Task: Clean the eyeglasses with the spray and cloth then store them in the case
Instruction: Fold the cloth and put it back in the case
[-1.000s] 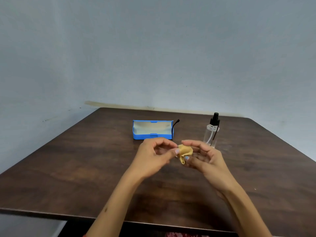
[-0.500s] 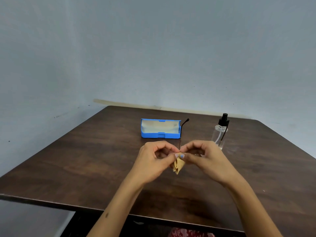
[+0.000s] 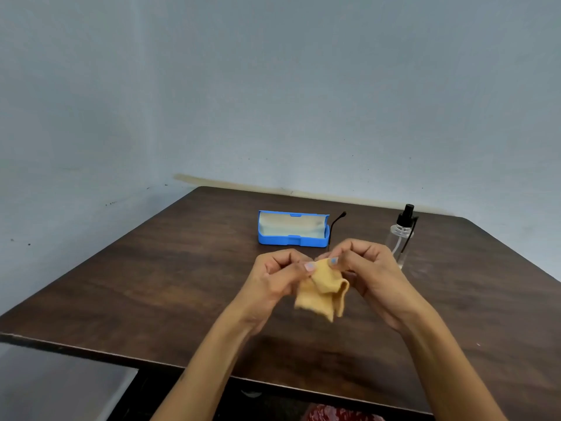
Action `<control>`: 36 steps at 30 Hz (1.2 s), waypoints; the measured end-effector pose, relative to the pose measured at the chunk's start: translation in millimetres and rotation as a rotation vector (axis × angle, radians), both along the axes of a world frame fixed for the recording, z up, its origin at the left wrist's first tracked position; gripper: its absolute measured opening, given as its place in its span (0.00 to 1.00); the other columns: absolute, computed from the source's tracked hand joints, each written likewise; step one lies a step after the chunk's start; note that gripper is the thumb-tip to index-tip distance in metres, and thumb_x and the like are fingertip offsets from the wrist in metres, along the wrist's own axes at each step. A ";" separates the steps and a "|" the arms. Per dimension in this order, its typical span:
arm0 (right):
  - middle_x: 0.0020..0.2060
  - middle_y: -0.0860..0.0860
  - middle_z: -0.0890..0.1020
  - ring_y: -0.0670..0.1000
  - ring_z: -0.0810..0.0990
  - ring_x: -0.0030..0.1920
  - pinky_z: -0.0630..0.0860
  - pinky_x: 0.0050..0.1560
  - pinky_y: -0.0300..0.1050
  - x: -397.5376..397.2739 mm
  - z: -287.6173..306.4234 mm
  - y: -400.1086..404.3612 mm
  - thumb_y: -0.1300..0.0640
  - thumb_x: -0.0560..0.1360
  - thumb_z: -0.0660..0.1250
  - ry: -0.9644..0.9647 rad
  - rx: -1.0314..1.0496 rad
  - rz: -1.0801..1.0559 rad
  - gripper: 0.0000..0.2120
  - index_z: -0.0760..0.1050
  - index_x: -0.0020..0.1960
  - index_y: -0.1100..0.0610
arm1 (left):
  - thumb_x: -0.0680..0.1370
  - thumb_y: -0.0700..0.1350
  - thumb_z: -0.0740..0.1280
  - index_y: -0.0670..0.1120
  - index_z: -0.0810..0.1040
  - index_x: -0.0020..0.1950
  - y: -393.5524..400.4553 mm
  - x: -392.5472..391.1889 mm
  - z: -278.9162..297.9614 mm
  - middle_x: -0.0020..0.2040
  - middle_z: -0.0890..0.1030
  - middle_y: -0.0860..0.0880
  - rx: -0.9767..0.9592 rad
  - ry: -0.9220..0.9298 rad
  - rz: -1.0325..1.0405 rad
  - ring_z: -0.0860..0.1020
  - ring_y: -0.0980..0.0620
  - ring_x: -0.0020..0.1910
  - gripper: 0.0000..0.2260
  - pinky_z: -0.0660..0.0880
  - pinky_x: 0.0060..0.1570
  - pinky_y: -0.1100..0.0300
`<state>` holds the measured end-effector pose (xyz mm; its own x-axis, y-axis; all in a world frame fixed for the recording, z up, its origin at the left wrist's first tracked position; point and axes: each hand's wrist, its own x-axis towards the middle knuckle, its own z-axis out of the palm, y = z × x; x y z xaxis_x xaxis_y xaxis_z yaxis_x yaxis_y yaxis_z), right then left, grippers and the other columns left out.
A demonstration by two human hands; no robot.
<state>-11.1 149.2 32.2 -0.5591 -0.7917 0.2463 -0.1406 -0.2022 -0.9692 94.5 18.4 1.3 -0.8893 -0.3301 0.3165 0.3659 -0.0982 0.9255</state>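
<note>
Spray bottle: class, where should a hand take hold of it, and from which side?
Wrap the fingers around the clear round body of the spray bottle, below the black pump head, coming in from the right. It stands upright on the table, and both hands and the cloth crowd its near left.

There were two hands, the left hand (image 3: 274, 276) and the right hand (image 3: 368, 273), meeting at the centre of the frame, and between them one yellow cloth (image 3: 321, 294). Above them stood one open blue case (image 3: 293, 228), with one thin dark temple arm of the eyeglasses (image 3: 336, 221) showing just right of it. One clear spray bottle (image 3: 402, 233) with a black nozzle stood at centre right, all on one dark wooden tabletop (image 3: 151, 284).
</note>
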 end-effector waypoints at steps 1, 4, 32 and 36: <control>0.31 0.53 0.81 0.47 0.78 0.33 0.73 0.31 0.35 0.0 -1.6 -1.2 0.70 0.71 0.66 -0.021 0.000 -0.011 0.11 0.78 0.33 0.60 | 0.63 0.50 0.71 0.48 0.79 0.31 -0.8 1.3 0.9 0.37 0.79 0.47 0.053 -0.022 -0.003 0.76 0.55 0.34 0.06 0.74 0.34 0.64; 0.30 0.51 0.78 0.44 0.75 0.30 0.71 0.28 0.35 0.7 -4.1 -4.9 0.67 0.73 0.66 -0.040 0.026 -0.009 0.07 0.77 0.37 0.60 | 0.65 0.46 0.72 0.47 0.77 0.33 -4.1 6.2 1.6 0.35 0.76 0.47 0.135 -0.122 -0.024 0.75 0.53 0.33 0.06 0.73 0.30 0.64; 0.38 0.54 0.77 0.54 0.73 0.40 0.65 0.38 0.44 -21.9 -32.1 -141.2 0.53 0.77 0.64 0.009 0.244 -0.801 0.14 0.74 0.41 0.65 | 0.69 0.40 0.76 0.42 0.76 0.50 -127.5 -41.9 3.6 0.42 0.79 0.45 0.211 -0.536 0.640 0.78 0.52 0.39 0.14 0.79 0.32 0.61; 0.58 0.57 0.72 0.59 0.71 0.60 0.69 0.53 0.47 -45.8 -37.7 -159.6 0.53 0.79 0.60 0.103 0.372 -0.941 0.12 0.76 0.52 0.62 | 0.68 0.44 0.77 0.41 0.79 0.53 -135.6 -80.8 -9.3 0.48 0.79 0.45 0.135 -0.517 0.728 0.77 0.48 0.48 0.17 0.79 0.45 0.53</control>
